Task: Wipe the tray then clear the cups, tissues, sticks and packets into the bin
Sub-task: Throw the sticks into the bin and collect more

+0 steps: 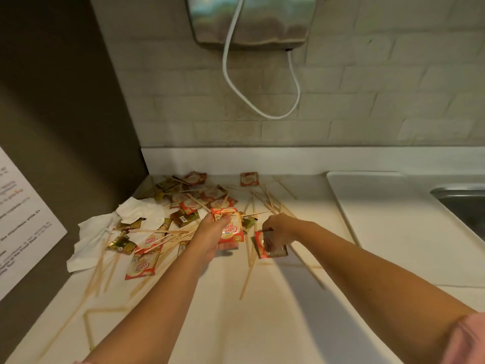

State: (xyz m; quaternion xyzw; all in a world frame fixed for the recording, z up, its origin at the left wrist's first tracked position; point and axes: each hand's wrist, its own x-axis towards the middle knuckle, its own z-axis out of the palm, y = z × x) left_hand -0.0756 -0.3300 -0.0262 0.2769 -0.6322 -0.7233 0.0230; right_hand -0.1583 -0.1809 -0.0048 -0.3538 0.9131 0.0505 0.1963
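1. Our left hand point(210, 236) has its grip curled round a small stack of creamer packets point(231, 228). The thumb lies across the top one, and the stack is held just above the bench point(262, 324).
2. Our right hand point(278, 228) has its fingers bent down, and its grip pinches a single red packet point(270, 248) by the upper edge. We cannot tell whether that packet is clear of the bench or touching it.
3. The white tray point(393, 232) lies to the right, just beside the sink point(462, 203), well apart from the litter. Its surface looks bare and unmarked, so we judge the wiping done, though no cloth is in view to confirm it.
4. We see no cups anywhere. They may already be cleared, or they may be out of frame.
5. Most of the clearing is left:
   - A loose heap of packets point(191, 203) covers the back left of the bench, with one stray packet point(249, 179) near the wall.
   - Wooden sticks point(273, 203) are scattered across and under the packets, some reaching toward the near edge.
   - Crumpled tissues point(105, 232) lie at the left, touching the heap.
6. The bin is not in view, so nothing here shows anything dropped into it.
7. Our judgement is that we are early in the clearing stage. We are gathering packets into a handful, and the sticks and tissues are not yet touched.
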